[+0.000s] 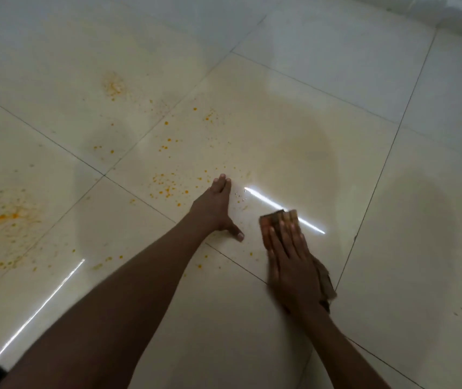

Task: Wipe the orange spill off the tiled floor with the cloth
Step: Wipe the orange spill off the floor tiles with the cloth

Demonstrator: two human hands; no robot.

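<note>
Orange splattered spill (168, 186) dots the glossy cream tiled floor (392, 220) left of the brown folded cloth (277, 220). Right hand (291, 265) presses that cloth flat; left hand (215, 206) braces open, empty. Risk: the soiled cloth smears streaks, or the bracing palm slips.

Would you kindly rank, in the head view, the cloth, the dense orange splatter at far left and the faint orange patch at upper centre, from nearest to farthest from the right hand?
1. cloth: under the right hand.
2. dense orange splatter: far left.
3. faint orange patch: upper centre, beyond the left hand.
</note>
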